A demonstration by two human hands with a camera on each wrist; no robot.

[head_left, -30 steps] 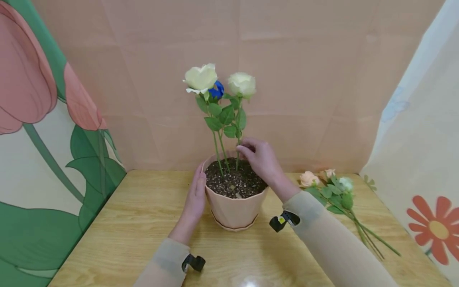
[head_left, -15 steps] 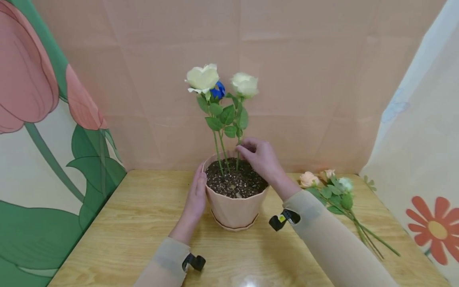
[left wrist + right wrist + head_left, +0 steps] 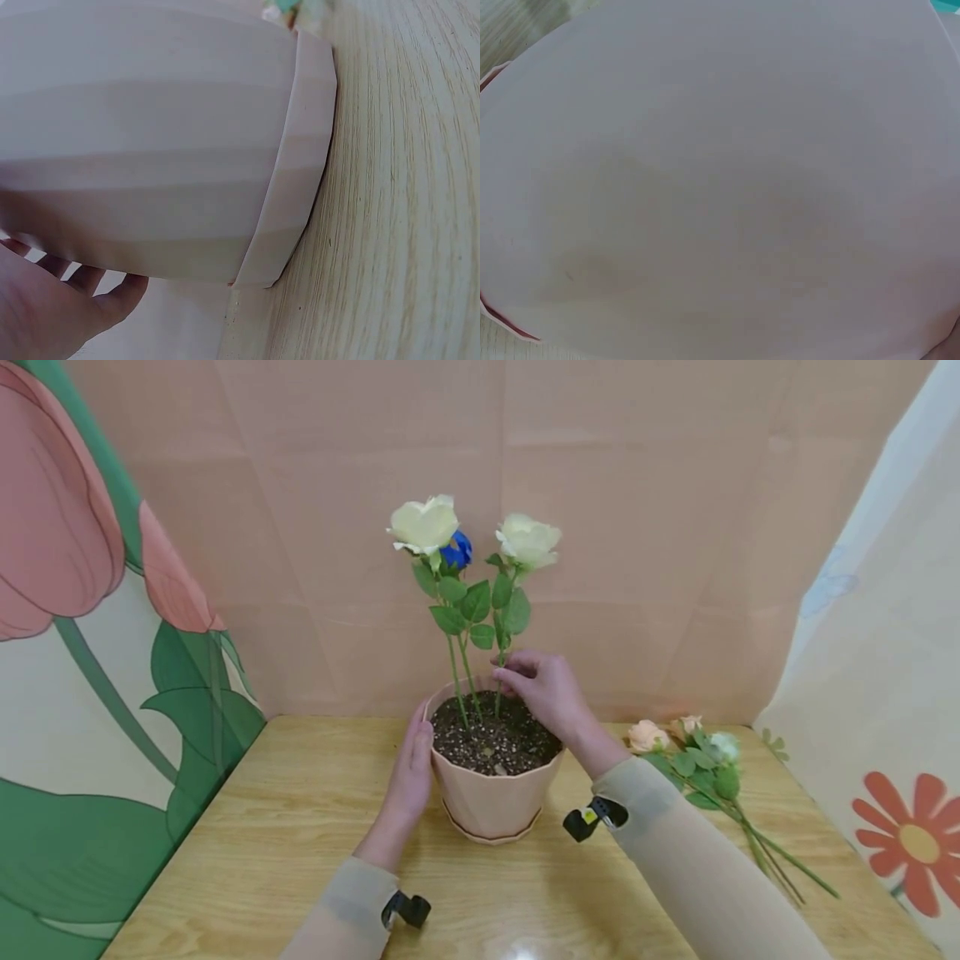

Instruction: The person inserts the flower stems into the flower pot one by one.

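Observation:
A pink faceted flowerpot point(image 3: 491, 797) full of dark soil point(image 3: 495, 747) stands on a matching saucer. My left hand point(image 3: 411, 764) rests along the pot's left side; in the left wrist view its fingertips point(image 3: 131, 289) touch the pot wall. Just above the soil, my right hand point(image 3: 551, 693) pinches the green stem of a white rose point(image 3: 528, 540), whose head leans right. Left of it, another white rose point(image 3: 423, 524) and a blue rose point(image 3: 456, 552), partly hidden behind it, stand upright in the soil. Pot wall point(image 3: 727, 165) fills the right wrist view.
On the table's right side lie several loose flowers, with a peach rose point(image 3: 647, 736) and a pale green-white one point(image 3: 723, 745) among them. A wooden table point(image 3: 285, 843) carries everything. Behind it hangs a plain pink cloth backdrop point(image 3: 315, 527), with printed flower panels at both sides.
The white rose pinched by my right hand has swung right, its head turning and drawing apart from the blue rose. My left hand stays against the pot.

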